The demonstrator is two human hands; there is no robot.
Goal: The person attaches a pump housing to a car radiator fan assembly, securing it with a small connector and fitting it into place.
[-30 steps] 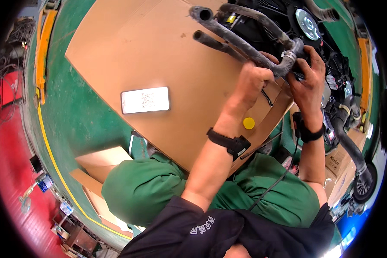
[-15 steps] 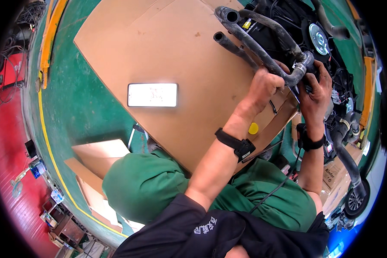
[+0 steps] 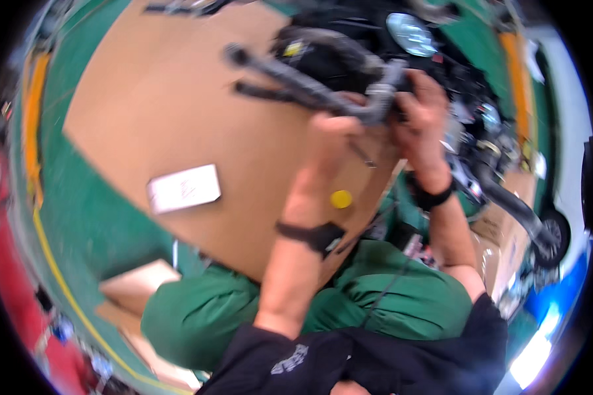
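A black rubber hose with a bent end runs across the upper middle, blurred by motion. My left hand is closed just under its bend, the thumb side against the hose. My right hand curls its fingers around the hose joint to the right of the bend. What lies between the two hands is hidden and smeared. Behind them sits a black machine assembly with more hoses and a shiny round disc. A small dark piece shows beside my left hand.
Beneath my hands spreads a large cardboard sheet, bearing a phone with a lit screen and a yellow round cap. Another thick hose hangs at the right by a carton. Yellow posts rise from the green floor.
The whole view has shifted and turned, so the hands, hose and phone appear farther left. Both hands stay on the hose. The picture is more blurred now.
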